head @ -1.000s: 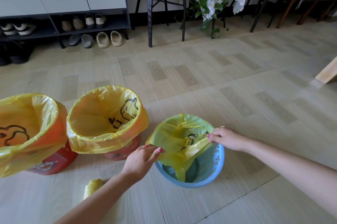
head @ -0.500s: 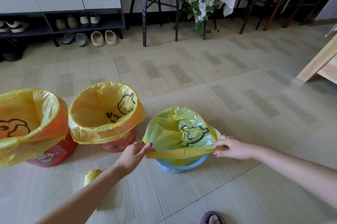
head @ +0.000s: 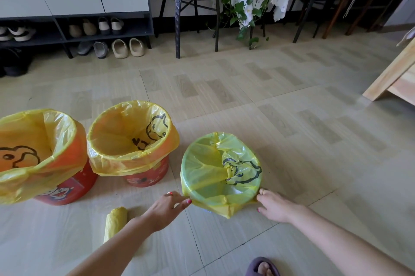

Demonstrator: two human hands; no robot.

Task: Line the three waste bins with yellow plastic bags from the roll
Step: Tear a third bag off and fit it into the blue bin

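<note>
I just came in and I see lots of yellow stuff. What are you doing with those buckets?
A person is putting yellow bags into three waste bins on the floor. The two red bins on the left already have bags folded over their rims. The left hand and right hand are at the near edge of the third bag, which is stretched over the small blue bin, almost hiding it. The bag roll lies on the floor by the left arm.
</note>
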